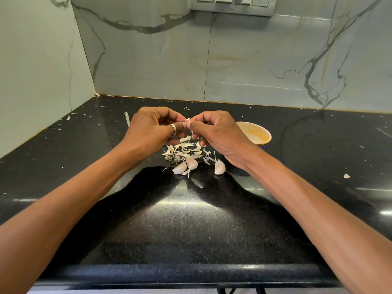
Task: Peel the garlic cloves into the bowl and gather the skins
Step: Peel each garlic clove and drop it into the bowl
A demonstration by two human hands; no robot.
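Between both hands, above the black counter, is a garlic clove (187, 123). My left hand (152, 132), with a ring on one finger, pinches it from the left. My right hand (220, 134) pinches it from the right, and a strip of skin hangs down from it. Below the hands lies a pile of garlic skins (184, 151). Three unpeeled cloves lie in front of the pile: two together (185, 165) and one to the right (219, 167). The bowl (259, 134) stands behind my right hand, partly hidden by it.
The black counter (191, 219) meets a marble wall at the back and on the left. Stray skin flakes lie scattered, one long strip (127, 119) at the left and one scrap (346, 176) at the right. A switch panel (233, 4) is on the wall.
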